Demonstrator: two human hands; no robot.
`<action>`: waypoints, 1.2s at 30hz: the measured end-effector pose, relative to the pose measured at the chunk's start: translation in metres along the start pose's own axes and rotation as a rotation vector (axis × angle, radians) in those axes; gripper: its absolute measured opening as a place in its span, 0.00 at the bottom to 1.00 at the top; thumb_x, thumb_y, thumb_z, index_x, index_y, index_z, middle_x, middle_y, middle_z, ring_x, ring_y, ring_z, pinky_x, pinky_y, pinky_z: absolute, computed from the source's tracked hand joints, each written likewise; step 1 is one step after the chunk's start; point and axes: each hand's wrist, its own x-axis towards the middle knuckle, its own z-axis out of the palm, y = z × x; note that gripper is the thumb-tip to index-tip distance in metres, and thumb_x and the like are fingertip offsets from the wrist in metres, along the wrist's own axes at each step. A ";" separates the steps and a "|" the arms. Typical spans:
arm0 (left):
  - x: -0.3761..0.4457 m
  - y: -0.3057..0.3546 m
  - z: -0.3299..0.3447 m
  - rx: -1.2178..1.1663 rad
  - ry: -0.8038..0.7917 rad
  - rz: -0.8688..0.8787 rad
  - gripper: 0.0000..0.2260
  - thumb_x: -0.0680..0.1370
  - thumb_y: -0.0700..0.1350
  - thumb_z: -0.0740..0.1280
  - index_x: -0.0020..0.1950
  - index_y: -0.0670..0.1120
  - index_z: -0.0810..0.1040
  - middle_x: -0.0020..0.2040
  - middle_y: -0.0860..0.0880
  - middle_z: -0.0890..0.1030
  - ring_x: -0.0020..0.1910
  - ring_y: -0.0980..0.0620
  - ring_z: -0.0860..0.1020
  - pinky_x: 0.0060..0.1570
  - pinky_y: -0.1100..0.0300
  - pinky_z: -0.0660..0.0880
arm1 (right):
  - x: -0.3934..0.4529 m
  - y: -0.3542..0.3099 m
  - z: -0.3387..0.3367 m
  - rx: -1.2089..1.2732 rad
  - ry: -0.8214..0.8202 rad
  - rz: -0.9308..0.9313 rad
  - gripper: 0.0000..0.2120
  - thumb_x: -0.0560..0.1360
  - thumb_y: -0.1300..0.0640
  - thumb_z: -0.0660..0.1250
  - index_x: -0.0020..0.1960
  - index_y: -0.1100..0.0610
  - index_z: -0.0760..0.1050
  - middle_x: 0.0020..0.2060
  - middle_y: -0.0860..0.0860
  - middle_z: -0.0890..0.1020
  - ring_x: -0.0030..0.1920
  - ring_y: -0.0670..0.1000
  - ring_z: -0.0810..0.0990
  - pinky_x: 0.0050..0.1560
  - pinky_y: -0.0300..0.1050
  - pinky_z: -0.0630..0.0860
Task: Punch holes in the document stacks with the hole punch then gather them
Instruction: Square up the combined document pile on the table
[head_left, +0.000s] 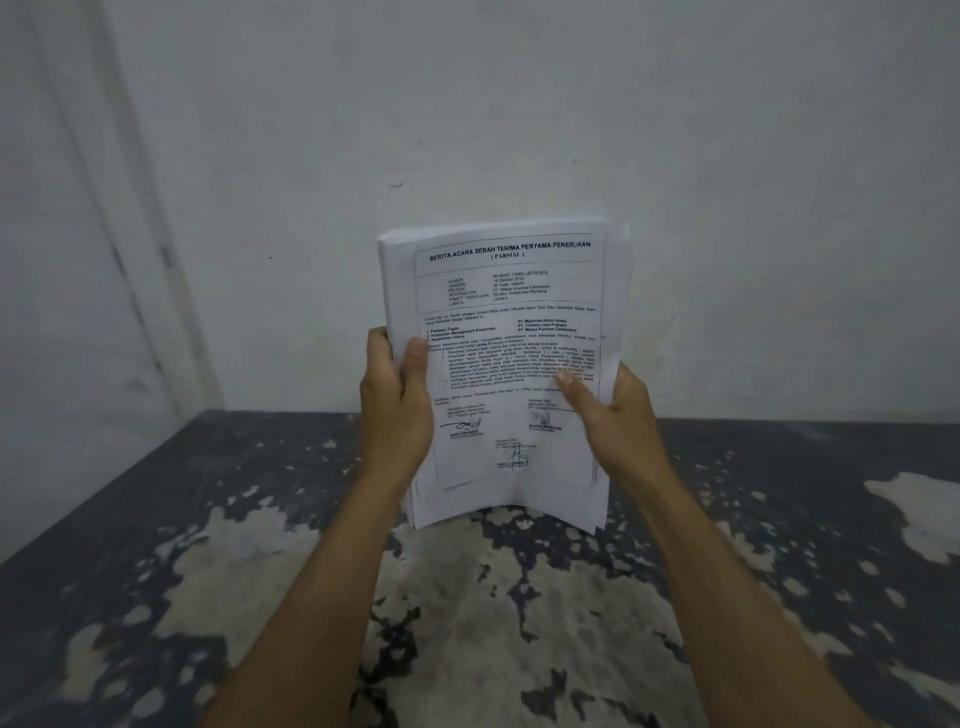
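White paper stack (506, 374) held upright between both hands, printed side w/ signatures facing the person, bottom edge lifted clear of the worn dark table (156, 545) below. Left hand (397, 410) grips the left edge, thumb across the front; right hand (610, 415) clamps the right edge, thumb on the text. Looks like squaring the sheets, since edges at the right are uneven. Hole punch isn't in view.

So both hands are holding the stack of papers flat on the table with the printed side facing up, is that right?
Not quite. The head view shows the left hand and right hand holding the stack of papers upright above the table, not flat on it. The printed side faces the camera.
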 end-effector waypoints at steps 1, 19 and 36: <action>0.000 0.003 0.003 0.029 0.011 0.012 0.09 0.84 0.52 0.57 0.56 0.46 0.70 0.47 0.56 0.81 0.43 0.62 0.80 0.37 0.66 0.78 | 0.001 -0.001 0.004 -0.018 0.023 -0.017 0.12 0.80 0.55 0.66 0.63 0.52 0.77 0.53 0.40 0.83 0.52 0.36 0.81 0.49 0.29 0.77; -0.005 0.013 0.003 -0.152 0.036 -0.073 0.15 0.82 0.57 0.60 0.59 0.47 0.72 0.50 0.59 0.83 0.48 0.60 0.82 0.40 0.69 0.78 | 0.003 0.001 0.005 0.049 0.109 0.069 0.20 0.69 0.49 0.77 0.59 0.50 0.77 0.51 0.46 0.85 0.51 0.47 0.84 0.52 0.51 0.82; 0.002 0.013 -0.001 -0.136 -0.082 -0.063 0.07 0.82 0.53 0.62 0.59 0.56 0.72 0.52 0.58 0.82 0.50 0.59 0.82 0.42 0.65 0.80 | 0.013 -0.061 0.010 -0.463 0.256 -0.342 0.40 0.68 0.54 0.70 0.75 0.53 0.54 0.70 0.50 0.65 0.70 0.52 0.67 0.66 0.56 0.73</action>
